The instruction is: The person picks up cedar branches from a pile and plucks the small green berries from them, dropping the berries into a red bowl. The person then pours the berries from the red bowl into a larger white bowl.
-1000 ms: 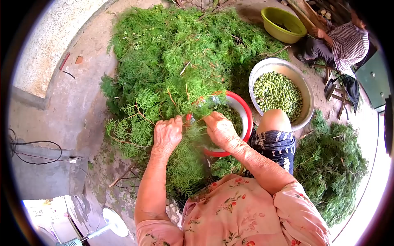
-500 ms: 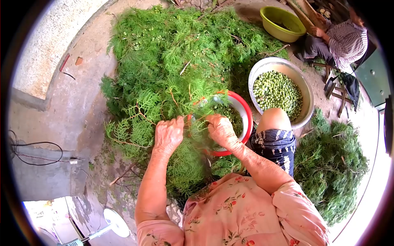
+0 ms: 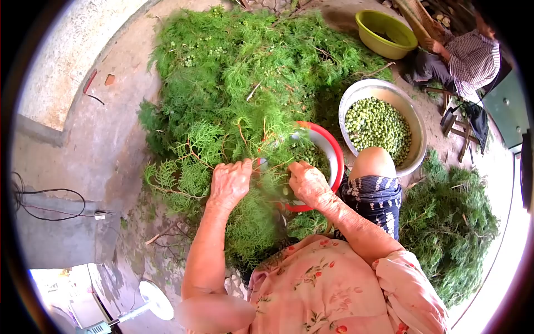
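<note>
My left hand [image 3: 230, 185] is closed round the reddish stem of a leafy green conifer branch [image 3: 194, 158], whose feathery sprays spread to both sides. To its right, my right hand [image 3: 310, 183] has its fingers pinched together beside the branch's sprays; what lies between them is hidden. Beneath both hands is a white basin with a red rim [image 3: 335, 146], partly covered by foliage. Small green cones [image 3: 315, 157] show inside it. A small green blurred thing hangs just below my right fingers, over the basin.
A large heap of cut conifer branches [image 3: 222, 72] lies ahead. A metal basin [image 3: 418, 146] of green cones [image 3: 378, 128] stands right, near my knee. More branches [image 3: 445, 222] lie lower right. Beyond are a yellow-green tub [image 3: 364, 30] and a seated person [image 3: 473, 61]. A fan [image 3: 156, 300] stands lower left.
My right hand has moved slightly right and down, away from my left hand, and its fingers have curled in more. My left hand stays on the branch, nearly in place.
</note>
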Demonstrator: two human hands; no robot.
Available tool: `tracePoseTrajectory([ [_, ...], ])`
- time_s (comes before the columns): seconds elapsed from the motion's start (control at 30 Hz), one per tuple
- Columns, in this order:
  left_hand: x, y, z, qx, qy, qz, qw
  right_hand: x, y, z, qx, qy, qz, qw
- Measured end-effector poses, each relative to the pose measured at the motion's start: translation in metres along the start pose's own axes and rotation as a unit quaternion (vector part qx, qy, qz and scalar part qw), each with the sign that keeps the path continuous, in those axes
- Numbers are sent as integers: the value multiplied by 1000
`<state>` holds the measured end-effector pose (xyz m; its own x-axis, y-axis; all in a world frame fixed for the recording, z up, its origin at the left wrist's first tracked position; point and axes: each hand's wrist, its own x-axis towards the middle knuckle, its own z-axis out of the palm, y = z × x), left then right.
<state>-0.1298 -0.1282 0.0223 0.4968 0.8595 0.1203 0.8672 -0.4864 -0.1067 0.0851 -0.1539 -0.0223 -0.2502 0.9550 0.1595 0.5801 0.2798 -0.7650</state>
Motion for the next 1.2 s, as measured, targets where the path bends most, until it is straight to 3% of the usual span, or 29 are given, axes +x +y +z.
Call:
tracePoseTrajectory([
  [0.1,1,1,-1,-9,-12,-7,1000,-2,-6,-9,113,-26,14,993],
  [0.13,1,0,1,-1,-15,-6,1000,-5,-10,-11,118,-3,5,993],
  [0.23,-2,-1,0,-5,35,20,999,-10,-22,-27,136,-51,28,989],
  [0.3,-2,-10,3,-18,-79,-66,995,-18,-21,-35,118,-72,-2,990],
  [0.33,-10,-24,13,-41,54,-31,997,-23,-16,-43,105,-61,-42,992],
  [0.37,-15,-28,9,-62,80,-51,994,-28,-9,-50,91,-50,-80,991],
  [0.4,-20,-33,11,-36,71,-64,995,-33,-2,-52,196,-36,25,980],
  [0.43,-22,-34,13,-9,62,-78,995,-33,7,-57,199,-54,66,976],
  [0.5,-24,-35,14,-9,82,-93,992,-29,16,-62,422,-91,282,857],
  [0.57,-25,-31,11,-15,99,-106,989,-23,15,-52,523,-16,256,813],
  [0.63,-23,-27,9,0,72,-112,991,-16,10,-46,535,25,299,790],
  [0.73,-23,-24,9,5,68,-100,993,-11,15,-40,506,-12,304,807],
  [0.83,-20,-20,6,3,63,-96,993,-10,32,-24,285,4,123,950],
  [0.87,-19,-19,6,4,70,-93,993,-11,31,-27,274,-24,154,949],
  [0.97,-17,-19,6,0,70,-89,994,-12,23,-24,117,63,86,987],
  [1.1,-12,-15,2,-4,34,-90,995,-5,13,-20,256,141,112,950],
  [1.2,-10,-12,5,10,30,-79,996,2,-7,-19,457,41,188,869],
])
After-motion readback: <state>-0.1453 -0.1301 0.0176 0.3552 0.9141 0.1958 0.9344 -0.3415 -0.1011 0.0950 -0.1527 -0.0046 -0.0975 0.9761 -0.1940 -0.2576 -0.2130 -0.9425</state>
